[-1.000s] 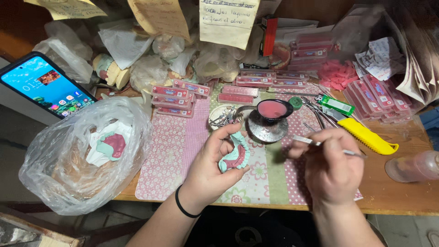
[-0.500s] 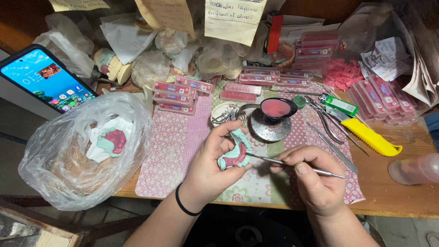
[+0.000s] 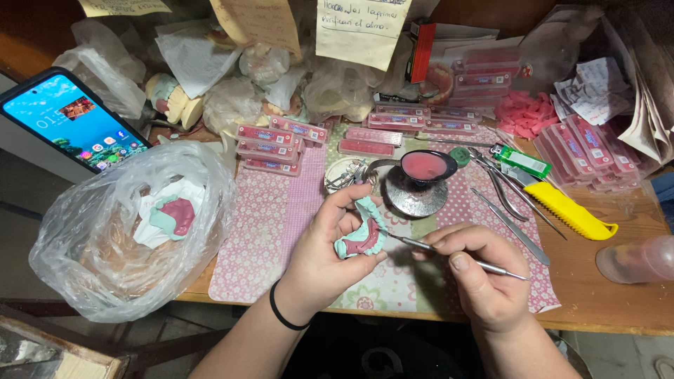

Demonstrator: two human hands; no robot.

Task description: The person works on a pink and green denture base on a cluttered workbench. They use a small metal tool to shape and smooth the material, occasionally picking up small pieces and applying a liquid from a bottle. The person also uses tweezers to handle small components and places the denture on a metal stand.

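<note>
Left hand: the left hand (image 3: pixel 324 256) is curled around a small green and pink dental model (image 3: pixel 361 235), which is pinched between thumb and fingers and tipped up so its pink side can be reached.
Right hand: the right hand (image 3: pixel 481 277) is closed around a thin metal tool (image 3: pixel 456 256), gripped like a pencil, and its tip is touching the model.
Where the model is: it is held just above the pink flowery mat (image 3: pixel 274 231), near the front edge of the wooden table (image 3: pixel 618 302).
Bag: a clear plastic bag (image 3: pixel 119 231) is set at the near left, and another green and pink model is seen through it, but not clearly.
Middle: a small metal bowl of pink wax (image 3: pixel 423 167) is kept just past the hands, close enough to be dipped into.
Tools: pliers (image 3: pixel 505 186) and a yellow-handled knife (image 3: pixel 569 210) are laid to the right.
Far side: flat pink boxes (image 3: pixel 270 144), a phone (image 3: pixel 70 119) and paper notes (image 3: pixel 358 28) are piled at the back.
Hard to see: the wrapped lumps at the back cannot be made out, and a pink bottle (image 3: pixel 635 258) is cut off at the right edge.
</note>
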